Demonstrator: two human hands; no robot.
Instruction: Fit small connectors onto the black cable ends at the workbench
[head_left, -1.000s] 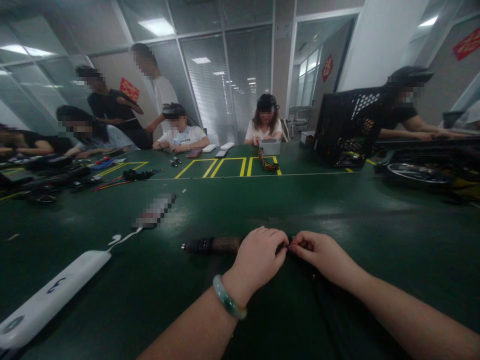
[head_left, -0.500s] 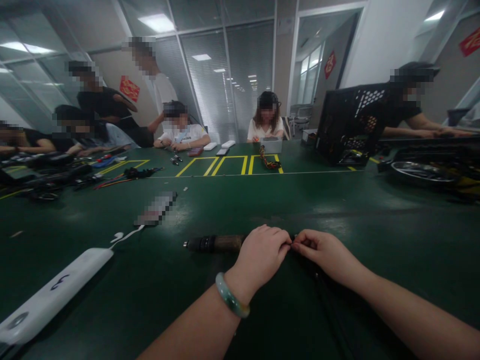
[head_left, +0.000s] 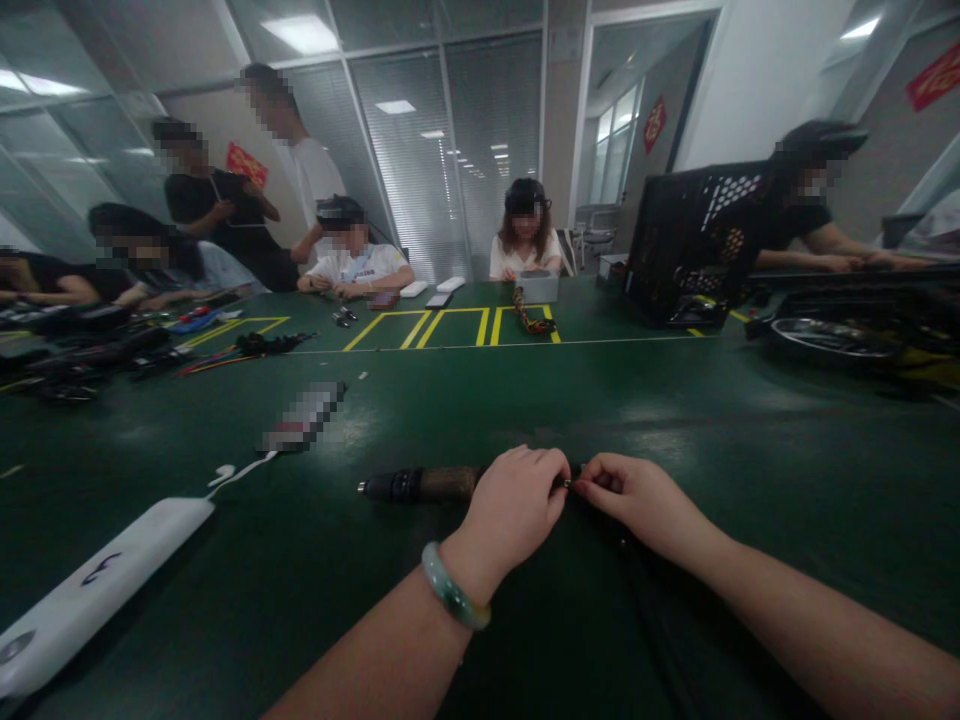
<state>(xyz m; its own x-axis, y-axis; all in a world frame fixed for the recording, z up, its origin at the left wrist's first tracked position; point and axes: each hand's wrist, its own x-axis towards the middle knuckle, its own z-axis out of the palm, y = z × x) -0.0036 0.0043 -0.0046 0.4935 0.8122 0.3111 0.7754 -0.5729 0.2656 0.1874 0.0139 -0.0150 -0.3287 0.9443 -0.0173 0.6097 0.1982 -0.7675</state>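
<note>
A dark electric screwdriver (head_left: pixel 442 485) lies on the green table with its metal tip pointing left. Over its rear end is my left hand (head_left: pixel 517 500), closed round the body, which it partly hides; a jade-coloured bangle (head_left: pixel 454 587) circles that wrist. My right hand (head_left: pixel 637 495) is pinched at the tool's right end, thumb against fingers. A tiny shiny piece (head_left: pixel 568 484) shows between the two hands' fingertips; its kind is too small to tell. A dark cord (head_left: pixel 652 610) runs from under my right hand towards me.
To the left lie a white power strip (head_left: pixel 112 580) and a phone (head_left: pixel 304 415) joined by a white cable (head_left: pixel 244 470). Bundled cables (head_left: pixel 255 345) lie farther back. A black computer case (head_left: pixel 690 250) stands at the back right. Several people sit or stand beyond the table.
My fingertips have drawn slightly apart, and the tiny shiny piece now shows between them. The view has shifted a little; the screwdriver stays under my left hand.
</note>
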